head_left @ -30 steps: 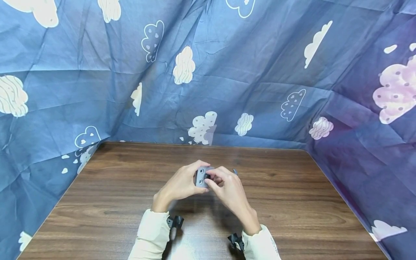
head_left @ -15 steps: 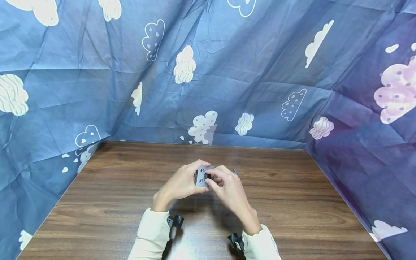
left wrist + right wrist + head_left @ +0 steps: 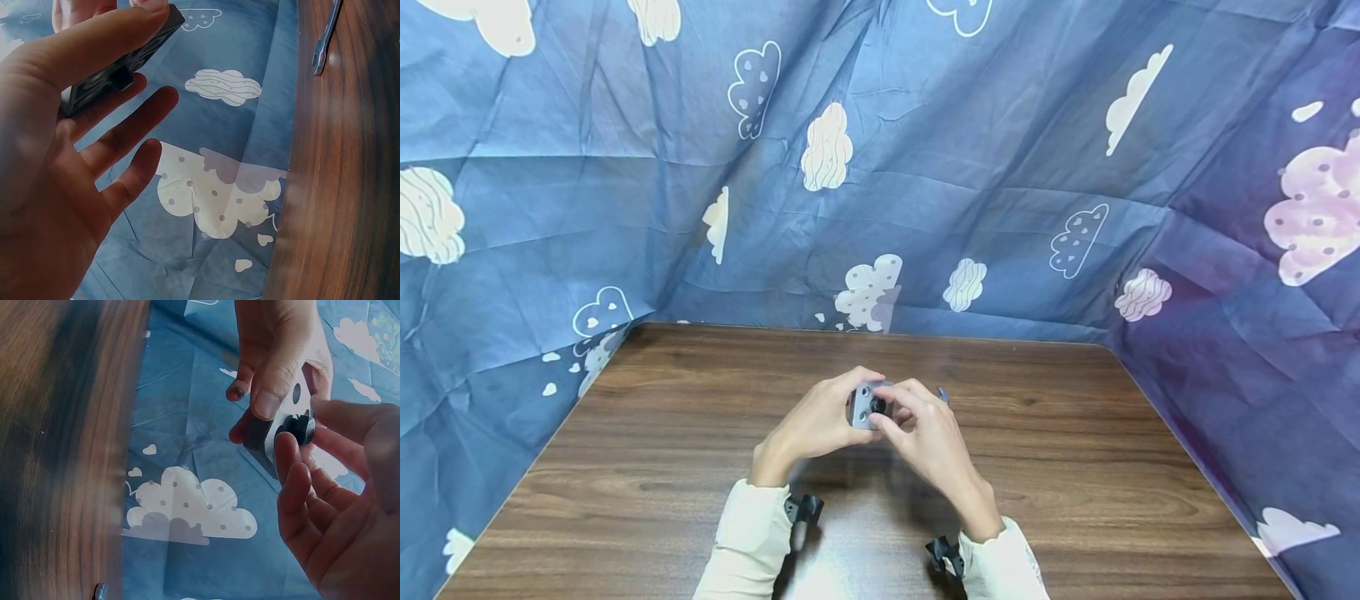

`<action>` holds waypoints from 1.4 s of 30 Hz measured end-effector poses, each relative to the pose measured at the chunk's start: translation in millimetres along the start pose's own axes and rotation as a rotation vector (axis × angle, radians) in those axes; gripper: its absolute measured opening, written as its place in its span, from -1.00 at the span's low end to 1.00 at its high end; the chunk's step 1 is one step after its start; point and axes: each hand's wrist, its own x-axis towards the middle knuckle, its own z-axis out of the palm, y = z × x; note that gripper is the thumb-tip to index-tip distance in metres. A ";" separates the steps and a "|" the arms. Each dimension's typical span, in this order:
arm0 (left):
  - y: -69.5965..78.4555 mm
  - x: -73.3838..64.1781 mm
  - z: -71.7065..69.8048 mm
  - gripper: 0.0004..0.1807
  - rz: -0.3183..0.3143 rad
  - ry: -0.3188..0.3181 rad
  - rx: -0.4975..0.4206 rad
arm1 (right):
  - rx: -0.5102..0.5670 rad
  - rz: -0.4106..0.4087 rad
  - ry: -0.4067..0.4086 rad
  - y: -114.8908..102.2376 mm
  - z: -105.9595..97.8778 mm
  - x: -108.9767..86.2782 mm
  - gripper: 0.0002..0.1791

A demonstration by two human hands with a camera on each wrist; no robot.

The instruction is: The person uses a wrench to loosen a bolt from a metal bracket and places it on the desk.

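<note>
My left hand (image 3: 820, 421) grips a small grey metal block (image 3: 862, 403) by its edges, thumb on one side and fingers on the other. Round holes show in its pale face, and its dark underside shows in the left wrist view. From that face sticks out a round black knob (image 3: 304, 429), with a narrower neck at the block. My right hand (image 3: 928, 429) has its thumb and index finger on either side of the knob, fingertips right at its rim. Its other fingers are bent beneath. Both hands are raised above the table.
An open-ended wrench (image 3: 323, 50) lies on the wooden table (image 3: 1060, 467) beyond the right hand, mostly hidden by it in the head view. A blue cloud-print cloth (image 3: 910, 208) hangs behind the table and along its sides. Each wrist wears a black camera mount.
My right thumb and index finger have spread apart a little around the black knob, so more of it shows. The left hand and block stay nearly in place.
</note>
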 end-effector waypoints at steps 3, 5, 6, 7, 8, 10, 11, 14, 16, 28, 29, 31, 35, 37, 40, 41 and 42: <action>-0.1 -0.3 0.1 -0.31 -0.007 -0.002 0.006 | -0.011 0.022 0.004 -0.4 -0.1 -0.3 -0.62; 0.1 -0.4 0.2 -0.31 -0.013 -0.004 0.004 | -0.017 0.036 0.014 -0.7 -0.1 -0.3 -0.61; 0.6 -0.3 0.1 -0.30 -0.017 -0.005 -0.001 | -0.019 0.042 0.021 -0.7 -0.1 -0.4 -0.63; 1.1 -0.1 0.0 -0.29 -0.022 -0.006 -0.005 | -0.020 0.046 0.029 -0.8 -0.1 -0.3 -0.65; 1.4 0.0 0.0 -0.29 -0.025 -0.005 -0.009 | -0.021 0.051 0.035 -0.7 0.0 -0.1 -0.67; 2.2 0.2 -0.3 -0.28 -0.028 -0.003 -0.016 | -0.023 0.060 0.045 -0.5 0.3 0.3 -0.72; 2.6 0.4 -0.4 -0.27 -0.027 -0.002 -0.017 | -0.022 0.064 0.048 -0.6 0.5 0.5 -0.74; 3.2 0.7 -0.4 -0.28 -0.020 0.000 -0.016 | -0.030 0.072 0.051 0.0 1.0 0.8 -0.79; 3.4 0.8 -0.2 -0.29 -0.012 -0.003 -0.012 | -0.035 0.072 0.054 0.1 1.2 0.7 -0.81; 3.3 0.5 -0.8 -0.29 -0.013 -0.015 -0.010 | -0.032 0.018 0.062 1.8 3.0 1.2 -0.80; 3.3 0.4 -0.8 -0.29 -0.014 -0.014 -0.011 | -0.030 0.011 0.062 1.8 2.9 1.2 -0.80; 3.2 0.2 -0.9 -0.29 -0.015 -0.011 -0.009 | -0.029 -0.003 0.064 1.4 2.7 1.3 -0.79; 2.8 -0.1 -1.0 -0.29 -0.012 -0.005 -0.006 | -0.025 -0.025 0.060 1.2 2.4 1.4 -0.79; 2.4 -0.2 -0.9 -0.29 -0.010 -0.003 -0.003 | -0.027 -0.032 0.057 1.6 2.6 1.1 -0.79; 1.9 -0.3 -0.9 -0.29 -0.007 -0.002 0.002 | -0.029 -0.029 0.050 1.4 2.4 1.1 -0.80; 1.7 -0.3 -0.8 -0.29 -0.007 -0.003 0.003 | -0.030 -0.026 0.048 1.3 2.2 1.1 -0.80; 1.6 -0.3 -0.7 -0.29 -0.007 -0.003 0.004 | -0.031 -0.026 0.047 1.1 2.1 1.1 -0.80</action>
